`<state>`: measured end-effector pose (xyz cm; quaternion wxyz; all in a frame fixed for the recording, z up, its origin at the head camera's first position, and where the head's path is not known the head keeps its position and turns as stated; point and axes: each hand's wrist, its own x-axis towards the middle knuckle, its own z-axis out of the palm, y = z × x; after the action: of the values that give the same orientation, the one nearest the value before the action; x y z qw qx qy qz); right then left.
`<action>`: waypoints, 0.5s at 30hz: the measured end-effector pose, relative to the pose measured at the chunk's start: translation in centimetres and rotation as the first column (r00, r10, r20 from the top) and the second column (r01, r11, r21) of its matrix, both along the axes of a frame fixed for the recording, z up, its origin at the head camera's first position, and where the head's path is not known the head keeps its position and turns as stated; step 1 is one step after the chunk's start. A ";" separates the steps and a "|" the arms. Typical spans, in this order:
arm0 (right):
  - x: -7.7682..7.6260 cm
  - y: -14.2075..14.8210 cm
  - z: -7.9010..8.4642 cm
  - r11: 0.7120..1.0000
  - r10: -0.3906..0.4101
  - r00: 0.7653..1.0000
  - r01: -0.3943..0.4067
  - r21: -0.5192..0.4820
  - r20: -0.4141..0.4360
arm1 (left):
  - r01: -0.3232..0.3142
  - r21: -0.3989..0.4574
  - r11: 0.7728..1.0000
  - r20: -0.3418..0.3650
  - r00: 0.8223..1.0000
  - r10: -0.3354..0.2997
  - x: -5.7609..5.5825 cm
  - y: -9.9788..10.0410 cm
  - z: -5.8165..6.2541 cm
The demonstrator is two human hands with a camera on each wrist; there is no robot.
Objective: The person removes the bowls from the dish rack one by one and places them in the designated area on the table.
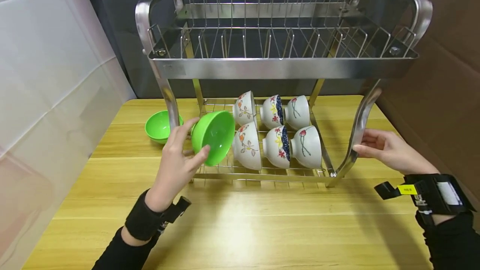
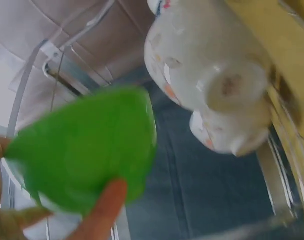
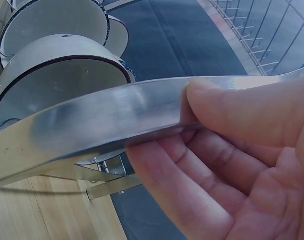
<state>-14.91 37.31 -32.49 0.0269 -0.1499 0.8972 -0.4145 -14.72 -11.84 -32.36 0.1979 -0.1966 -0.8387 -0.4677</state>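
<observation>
My left hand (image 1: 176, 153) holds a green bowl (image 1: 218, 136) between thumb and fingers, tilted on its side with its opening facing right. The bowl is at the left end of the rack's lower shelf, beside the upright white bowls with orange flowers (image 1: 248, 147). In the left wrist view the green bowl (image 2: 92, 145) looks blurred. My right hand (image 1: 386, 149) pinches the right metal leg (image 1: 358, 130) of the dish rack, thumb on one face and fingers curled behind, as the right wrist view shows. Another green bowl (image 1: 157, 127) rests on the table left of the rack, partly behind the left leg.
White bowls with blue-banded flowers (image 1: 276, 147) and with red tulips (image 1: 306, 147) stand on edge in two rows on the lower shelf. The wire upper tier (image 1: 262, 68) spans above them. A wooden table (image 1: 240, 228) lies underneath, with a white wall sheet (image 1: 56, 53) at left.
</observation>
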 end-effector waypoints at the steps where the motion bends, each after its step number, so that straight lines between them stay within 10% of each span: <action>1: 0.0 0.0 0.0 1.000 0.001 1.000 -0.001 -0.001 0.000 | 0.022 -0.003 1.000 -0.006 1.000 -0.022 0.3 -0.6 -0.3; 8: 0.0 0.0 -0.1 1.000 0.000 1.000 0.000 0.002 -0.003 | 0.177 0.067 0.982 -0.010 0.984 -0.177 0.8 -6.0 -2.5; 15: 0.0 0.0 -0.2 1.000 -0.013 1.000 0.013 0.007 -0.009 | 0.336 0.323 0.885 0.076 0.923 -0.378 -0.2 -12.2 -5.0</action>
<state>-14.88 37.34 -32.68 0.0209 -0.1458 0.8996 -0.4110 -14.89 -24.01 -37.35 0.0782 -0.2825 -0.7177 -0.6317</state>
